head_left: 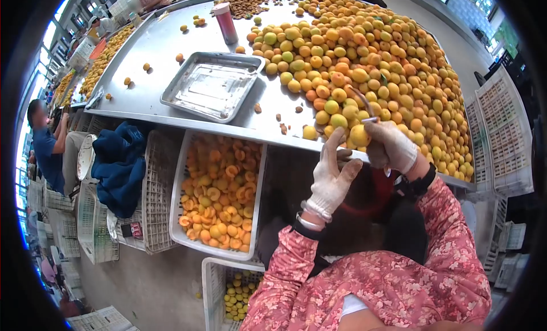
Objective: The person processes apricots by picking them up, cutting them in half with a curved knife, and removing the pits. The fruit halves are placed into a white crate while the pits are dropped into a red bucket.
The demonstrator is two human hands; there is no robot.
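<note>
My left hand (pixel 332 182), in a pale knit glove with stained fingertips, is held over the table's front edge, fingers and thumb spread, nothing seen in it. To its right, my gloved right hand (pixel 394 147) is closed around a slim curved tool (pixel 363 101); a brown curved part sticks out above the fist and a bit of metal shows below. Whether it is a knife I cannot tell. A yellow apricot (pixel 359 135) lies between the two hands, right at the right hand's fingers. Beyond them spreads a large heap of apricots (pixel 393 69) on the metal table (pixel 145 100).
A metal tray (pixel 171 97) and a pink tumbler (pixel 226 26) stand on the table, pits (pixel 245 1) behind. Below the edge, a white crate (pixel 258 208) contains halved apricots; another crate (pixel 212 291) has greenish fruit. A dark blue cloth (pixel 119 166) drapes over crates. A person (pixel 48 146) sits left.
</note>
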